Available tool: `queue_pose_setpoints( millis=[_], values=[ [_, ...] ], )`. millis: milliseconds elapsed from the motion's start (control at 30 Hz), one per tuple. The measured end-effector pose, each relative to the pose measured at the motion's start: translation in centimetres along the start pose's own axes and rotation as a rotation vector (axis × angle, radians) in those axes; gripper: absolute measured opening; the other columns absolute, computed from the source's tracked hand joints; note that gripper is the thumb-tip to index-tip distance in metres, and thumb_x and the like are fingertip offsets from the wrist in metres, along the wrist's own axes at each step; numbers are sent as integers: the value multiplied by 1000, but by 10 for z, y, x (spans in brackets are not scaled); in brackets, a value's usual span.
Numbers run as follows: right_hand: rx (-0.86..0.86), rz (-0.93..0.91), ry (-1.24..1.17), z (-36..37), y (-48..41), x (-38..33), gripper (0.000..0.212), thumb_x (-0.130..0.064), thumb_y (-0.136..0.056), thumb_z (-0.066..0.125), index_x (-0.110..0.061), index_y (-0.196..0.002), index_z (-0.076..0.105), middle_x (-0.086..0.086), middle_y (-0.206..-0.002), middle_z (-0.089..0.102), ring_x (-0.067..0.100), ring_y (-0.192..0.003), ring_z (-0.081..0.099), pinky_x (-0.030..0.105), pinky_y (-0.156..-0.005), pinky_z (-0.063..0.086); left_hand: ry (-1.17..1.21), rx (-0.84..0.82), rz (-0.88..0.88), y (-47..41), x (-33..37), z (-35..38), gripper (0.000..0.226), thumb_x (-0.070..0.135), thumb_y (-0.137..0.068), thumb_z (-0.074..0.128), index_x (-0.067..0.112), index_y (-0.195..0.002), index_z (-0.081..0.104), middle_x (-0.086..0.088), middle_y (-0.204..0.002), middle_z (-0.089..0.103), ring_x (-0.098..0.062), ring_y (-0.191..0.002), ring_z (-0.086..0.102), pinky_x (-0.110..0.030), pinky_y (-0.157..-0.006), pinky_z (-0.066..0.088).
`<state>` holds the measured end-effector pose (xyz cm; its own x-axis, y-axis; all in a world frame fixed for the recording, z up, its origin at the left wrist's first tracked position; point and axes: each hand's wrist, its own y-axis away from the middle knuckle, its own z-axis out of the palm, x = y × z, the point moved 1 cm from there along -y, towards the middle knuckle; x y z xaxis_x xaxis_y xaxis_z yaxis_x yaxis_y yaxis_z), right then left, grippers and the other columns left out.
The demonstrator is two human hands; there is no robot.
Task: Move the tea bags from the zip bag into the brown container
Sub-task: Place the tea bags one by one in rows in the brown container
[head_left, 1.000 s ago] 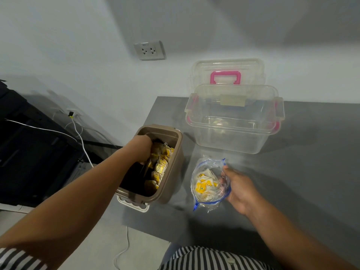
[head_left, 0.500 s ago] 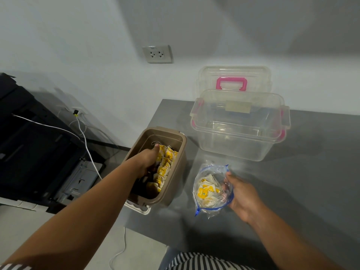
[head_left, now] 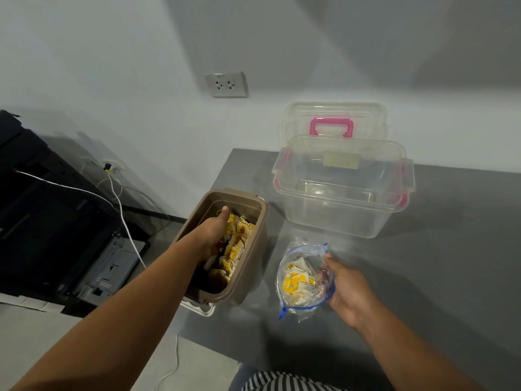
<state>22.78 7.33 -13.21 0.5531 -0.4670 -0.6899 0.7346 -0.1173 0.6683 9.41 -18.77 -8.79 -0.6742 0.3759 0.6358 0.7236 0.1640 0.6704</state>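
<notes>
Brown container (head_left: pixel 255 258), worktop (head_left: pixel 428 266) left: well stocked with tea bags (head_left: pixel 236 247). Your left grip (head_left: pixel 214 233) inside; fingers hidden, closure cannot tell. Zip bag (head_left: pixel 303 256), right: several remain, your right grip (head_left: pixel 347 289) pinching rim. Likely past halfway.

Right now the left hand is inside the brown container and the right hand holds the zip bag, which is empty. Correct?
No: the head view shows yellow tea bags in the zip bag. The left hand in the brown container and the right hand holding the bag are right.
</notes>
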Motion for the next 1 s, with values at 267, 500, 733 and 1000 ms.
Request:
queue_pose_setpoints(
  millis=[267,500,733,1000],
  values=[
    [-19,-11,-25,0,5,1,28,-25,-103,54,-4,-112,71,16,-101,73,35,-99,70,54,-92,57,-424,156,573,80,28,1,30,45,-96,55,22,-108,72,6,-95,74,-12,-90,69,-38,-86,57],
    [-16,-63,-4,-1,7,5,26,-24,-104,53,-7,-96,70,6,-75,75,23,-74,70,42,-77,56,-474,-122,830,133,9,80,13,24,-94,66,26,-104,74,13,-94,73,2,-86,67,-13,-80,53],
    [-26,-81,2,-3,11,7,30,-22,-105,50,-1,-114,69,21,-106,75,37,-100,72,50,-93,56,-939,-73,859,100,-34,130,21,20,-90,58,26,-99,77,3,-96,74,-16,-85,67,-31,-82,54],
    [-4,-133,-42,1,16,11,17,-14,-102,54,-4,-96,67,12,-81,77,21,-70,75,33,-66,55,-1077,8,733,98,-46,141,23,34,-91,58,28,-106,75,-1,-99,72,-24,-92,67,-28,-77,51]
  ],
)
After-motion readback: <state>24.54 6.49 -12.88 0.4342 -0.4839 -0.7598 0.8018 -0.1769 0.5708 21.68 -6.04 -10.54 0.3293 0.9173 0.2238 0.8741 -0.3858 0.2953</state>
